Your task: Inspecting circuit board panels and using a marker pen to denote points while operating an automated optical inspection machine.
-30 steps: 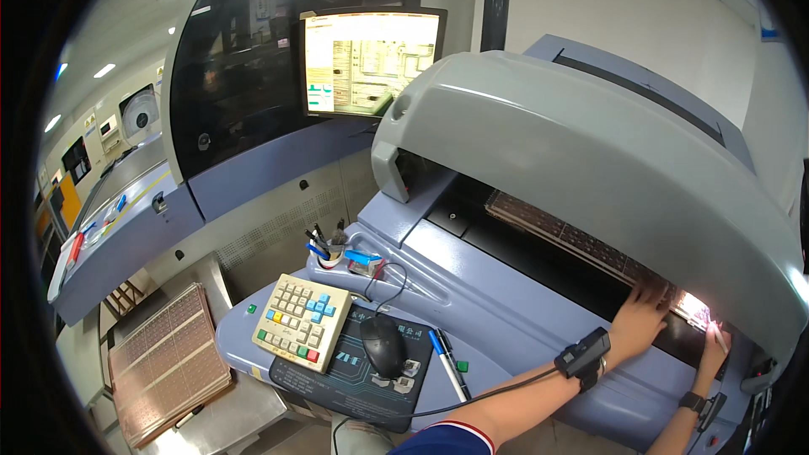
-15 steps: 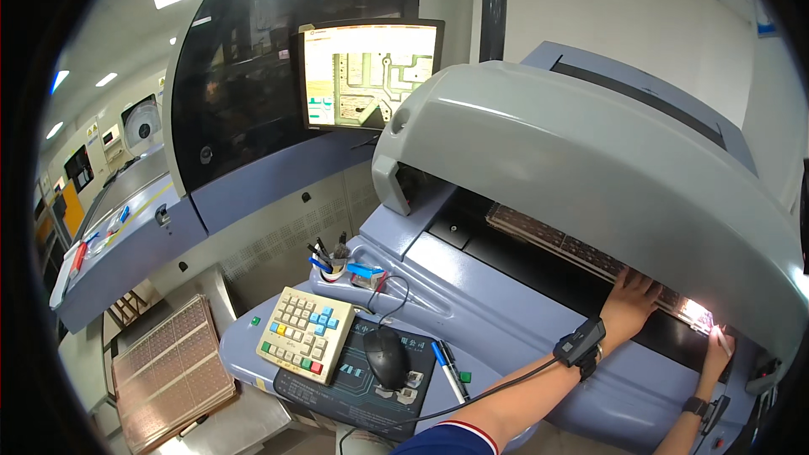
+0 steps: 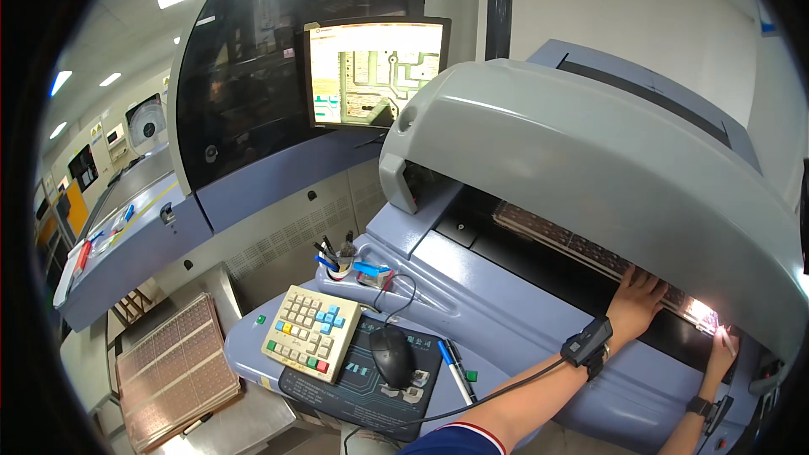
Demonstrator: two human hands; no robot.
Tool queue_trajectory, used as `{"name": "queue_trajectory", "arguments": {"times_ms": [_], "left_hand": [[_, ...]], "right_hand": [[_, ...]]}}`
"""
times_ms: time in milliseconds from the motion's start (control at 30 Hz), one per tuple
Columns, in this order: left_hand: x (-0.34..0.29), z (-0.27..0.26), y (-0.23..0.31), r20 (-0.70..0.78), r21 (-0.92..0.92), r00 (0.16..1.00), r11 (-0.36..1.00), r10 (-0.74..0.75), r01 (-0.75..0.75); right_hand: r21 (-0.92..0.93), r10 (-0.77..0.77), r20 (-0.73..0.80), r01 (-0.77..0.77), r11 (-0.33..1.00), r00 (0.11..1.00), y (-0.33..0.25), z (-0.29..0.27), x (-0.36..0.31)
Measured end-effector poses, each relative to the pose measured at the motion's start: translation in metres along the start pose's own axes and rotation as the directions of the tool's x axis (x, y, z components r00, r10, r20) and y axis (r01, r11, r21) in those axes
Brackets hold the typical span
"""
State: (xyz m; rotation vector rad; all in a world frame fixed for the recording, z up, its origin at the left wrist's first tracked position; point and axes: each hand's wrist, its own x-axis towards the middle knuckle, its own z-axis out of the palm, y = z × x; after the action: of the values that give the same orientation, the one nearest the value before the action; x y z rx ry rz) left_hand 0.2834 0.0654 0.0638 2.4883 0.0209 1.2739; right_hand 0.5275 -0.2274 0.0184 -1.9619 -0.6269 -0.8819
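Observation:
Under the grey hood of a machine lies a long copper-brown circuit board panel (image 3: 556, 234). My left hand (image 3: 638, 307) rests on its near edge, fingers stretched out and partly under the hood. To the right of it, at the brightly lit spot, my right hand (image 3: 722, 352) is closed in a pinch around a slim pale pen-like tool (image 3: 722, 333). Glare hides the tool's tip. The monitor (image 3: 377, 72) shows a magnified board pattern with a pointed, dark-ended tool over its lower part.
The grey hood (image 3: 590, 152) arches over both hands. On the left ledge are a keypad (image 3: 312, 333), a black mouse (image 3: 392, 356) on a mat, markers (image 3: 455, 371) and a pen cup (image 3: 339, 265). A stack of copper-brown panels (image 3: 177, 371) lies on a metal table at lower left.
The whole view has shifted slightly to the right. On the monitor, the tool's end looks darker and sits a little differently. Both hands stay at about the same places on the panel.

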Motion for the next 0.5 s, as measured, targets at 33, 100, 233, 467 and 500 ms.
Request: {"name": "queue_trajectory", "arguments": {"times_ms": [33,100,233,467,500], "left_hand": [[0.000,0.000,0.000,-0.003,0.001,1.000,1.000,0.000,0.000],[0.001,0.000,0.001,-0.017,-0.011,1.000,1.000,0.004,-0.004],[0.000,0.001,0.001,-0.036,0.002,0.999,1.000,0.000,0.000],[-0.001,-0.001,0.002,-0.068,-0.018,0.998,1.000,0.008,-0.010],[-0.001,-0.002,0.003,-0.069,-0.018,0.998,1.000,0.016,-0.017]], "right_hand": [[0.001,-0.003,0.000,0.003,1.000,1.000,0.002,0.000,0.000],[0.003,-0.074,-0.041,0.074,0.997,0.996,0.006,0.001,0.002],[-0.030,-0.081,-0.015,0.080,0.996,0.997,0.014,0.001,0.003],[-0.028,-0.104,-0.022,0.103,0.994,0.994,0.010,-0.003,0.004],[-0.009,-0.073,-0.011,0.073,0.997,0.997,0.010,-0.004,0.004]]}}
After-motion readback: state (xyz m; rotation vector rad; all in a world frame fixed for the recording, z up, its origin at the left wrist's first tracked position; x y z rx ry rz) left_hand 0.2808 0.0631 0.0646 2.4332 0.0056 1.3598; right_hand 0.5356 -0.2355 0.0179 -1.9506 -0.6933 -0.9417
